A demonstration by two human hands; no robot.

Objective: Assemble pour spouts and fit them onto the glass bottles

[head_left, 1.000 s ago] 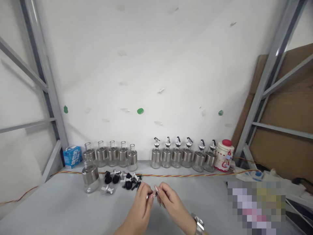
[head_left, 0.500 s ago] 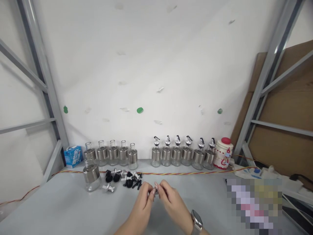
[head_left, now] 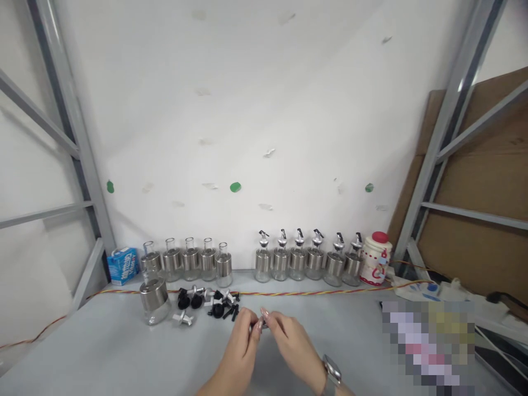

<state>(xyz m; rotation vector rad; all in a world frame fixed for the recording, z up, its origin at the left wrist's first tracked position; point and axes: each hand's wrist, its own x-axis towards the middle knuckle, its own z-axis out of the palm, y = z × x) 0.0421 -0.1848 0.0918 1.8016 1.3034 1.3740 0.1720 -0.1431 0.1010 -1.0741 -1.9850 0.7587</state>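
My left hand (head_left: 241, 341) and my right hand (head_left: 289, 335) meet low in the middle of the view, above the grey table (head_left: 103, 357). Both are closed, fingertips pinching one small silver-grey part (head_left: 265, 325) that is mostly hidden behind the fingers. To the left of my left hand lies a pile of loose pourer parts: black stoppers (head_left: 218, 311), silver spout pieces (head_left: 182, 318) and small black levers (head_left: 235, 313). Behind my hands stands a row of glass bottles with steel bands (head_left: 297, 257), topped with silver pourers that have black levers.
Several open-necked bottles (head_left: 190, 257) stand at the back left, another bottle (head_left: 154, 297) before them. A blue box (head_left: 122, 266) is at the far left, a red-lidded jar (head_left: 375, 259) at the right. A twisted cable (head_left: 289, 293) crosses the table. Power strips (head_left: 457, 294) and a pixelated patch lie right.
My hands stay together in nearly the same place, with the fingers and right wrist shifting slightly around the small part. The view has moved a little.
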